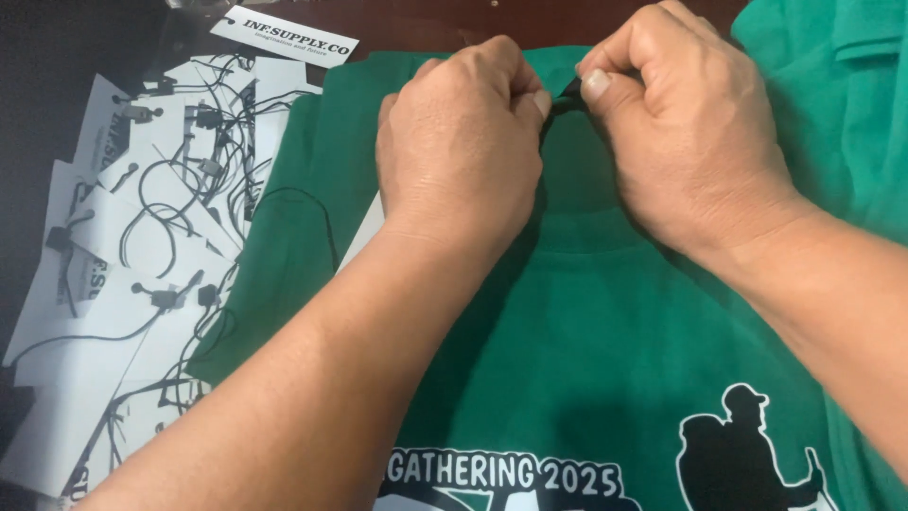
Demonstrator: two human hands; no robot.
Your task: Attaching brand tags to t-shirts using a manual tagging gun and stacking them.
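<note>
A green T-shirt (605,322) lies flat on the desk (454,19), filling the centre and lower right of the frame; its long axis runs from the top of the frame to the bottom, collar toward the top, printed chest toward the lower edge, where a white-and-black print with a dark hiker figure shows. The left hand (459,142) and the right hand (686,128) meet at the collar, top centre; both are curled tight, thumb against forefinger, pinching between them a short thin black cord (563,95) that sits just at the neck opening; whether a tag hangs from that cord, I cannot tell. One white card edge (364,232) peeps out from under the left wrist, touching the shirt. At the left of the frame a loose heap of white paper tags (142,246) with black strings overlaps itself; too many to count exactly, well over ten. A second green garment (851,104) lies at the upper right, partly beneath the right forearm; two green garments in all.
</note>
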